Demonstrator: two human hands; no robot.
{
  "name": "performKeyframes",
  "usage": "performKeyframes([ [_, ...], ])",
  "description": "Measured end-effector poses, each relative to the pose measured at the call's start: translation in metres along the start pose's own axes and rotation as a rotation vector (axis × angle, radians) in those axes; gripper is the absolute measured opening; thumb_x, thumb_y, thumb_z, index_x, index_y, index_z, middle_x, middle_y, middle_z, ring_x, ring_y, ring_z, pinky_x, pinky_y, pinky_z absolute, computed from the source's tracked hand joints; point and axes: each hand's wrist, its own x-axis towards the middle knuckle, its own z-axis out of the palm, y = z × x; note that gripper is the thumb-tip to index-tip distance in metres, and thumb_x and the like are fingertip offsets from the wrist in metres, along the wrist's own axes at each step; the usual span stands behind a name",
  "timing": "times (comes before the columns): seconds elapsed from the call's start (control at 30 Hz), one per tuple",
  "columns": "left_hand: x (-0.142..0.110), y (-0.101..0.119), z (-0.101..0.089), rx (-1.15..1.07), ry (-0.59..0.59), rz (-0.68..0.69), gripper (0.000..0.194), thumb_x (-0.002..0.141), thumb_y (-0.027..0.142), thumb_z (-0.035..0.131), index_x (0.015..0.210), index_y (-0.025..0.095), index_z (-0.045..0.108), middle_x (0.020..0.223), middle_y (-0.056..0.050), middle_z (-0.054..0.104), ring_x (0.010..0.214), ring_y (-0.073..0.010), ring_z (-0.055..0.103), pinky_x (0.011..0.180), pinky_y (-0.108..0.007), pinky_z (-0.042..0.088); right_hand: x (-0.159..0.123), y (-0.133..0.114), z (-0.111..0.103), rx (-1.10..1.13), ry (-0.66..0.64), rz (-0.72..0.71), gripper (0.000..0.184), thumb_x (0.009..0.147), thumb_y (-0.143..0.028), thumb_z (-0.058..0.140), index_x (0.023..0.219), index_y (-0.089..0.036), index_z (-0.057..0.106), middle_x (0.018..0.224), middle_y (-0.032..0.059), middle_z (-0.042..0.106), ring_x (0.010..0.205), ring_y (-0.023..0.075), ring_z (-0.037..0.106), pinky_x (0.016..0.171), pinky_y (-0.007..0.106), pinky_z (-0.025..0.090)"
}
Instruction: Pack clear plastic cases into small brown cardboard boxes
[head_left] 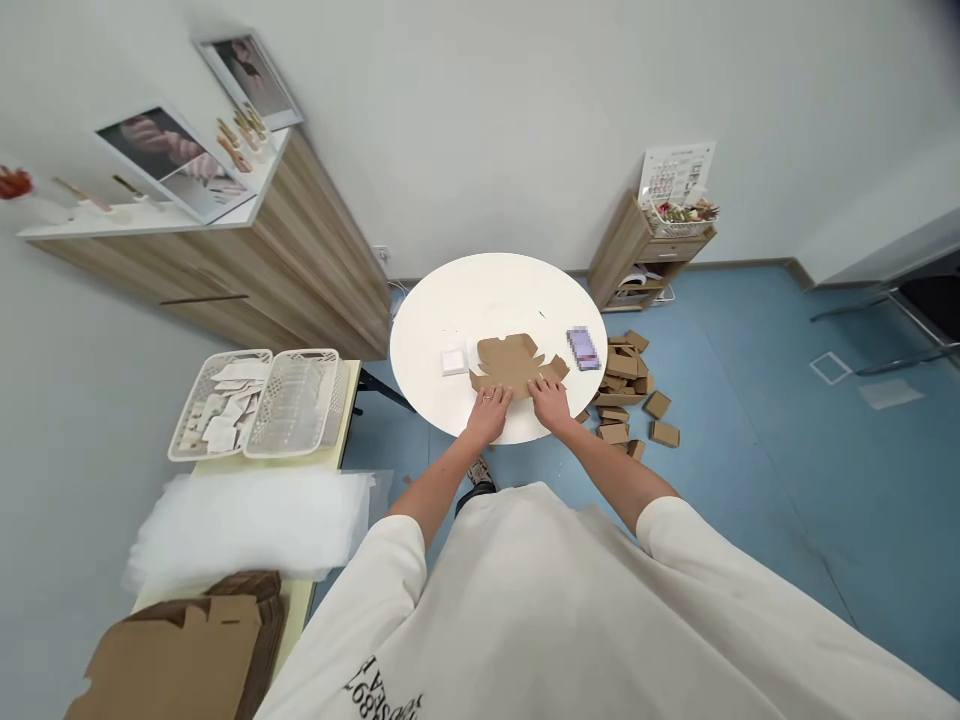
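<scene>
An unfolded cardboard box blank lies on the round white table, its flaps spread toward the far side. My left hand grips its near edge with the fingers on top of the board. To the right, my right hand holds the same near edge in a similar way. Both thumbs are hard to make out. A small white square box sits left of the blank. On the right of the table lies a purple item, blurred by pixelation.
Folded small cardboard boxes are heaped on the floor at right. A side table at left bears two white baskets, a stack of translucent bags and flat cardboard blanks. Wooden cabinets stand against the wall.
</scene>
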Motion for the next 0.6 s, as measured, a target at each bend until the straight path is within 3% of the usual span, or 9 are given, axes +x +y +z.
performKeyframes([
  [0.3, 0.023, -0.043, 0.032, -0.041, -0.208, 0.087, 0.057, 0.092, 0.012, 0.043, 0.149, 0.015, 0.042, 0.149, -0.021, 0.049, 0.137, -0.0302, 0.048, 0.113, -0.048, 0.033, 0.025, -0.007, 0.030, -0.004, -0.209, 0.052, 0.050, 0.098, -0.020, 0.038, 0.146, -0.023, 0.054, 0.141, 0.0167, 0.055, 0.126, 0.0302, 0.047, 0.106, 0.045, 0.028],
  [0.6, 0.035, -0.056, 0.052, -0.066, -0.367, 0.055, 0.047, 0.095, 0.019, 0.047, 0.142, 0.016, 0.045, 0.143, -0.019, 0.051, 0.128, -0.0309, 0.053, 0.103, -0.044, 0.040, 0.034, 0.005, 0.048, -0.024, -0.379, -0.026, 0.039, 0.103, -0.023, 0.037, 0.126, -0.021, 0.068, 0.133, 0.0147, 0.058, 0.123, 0.0292, 0.048, 0.099, 0.040, 0.034],
])
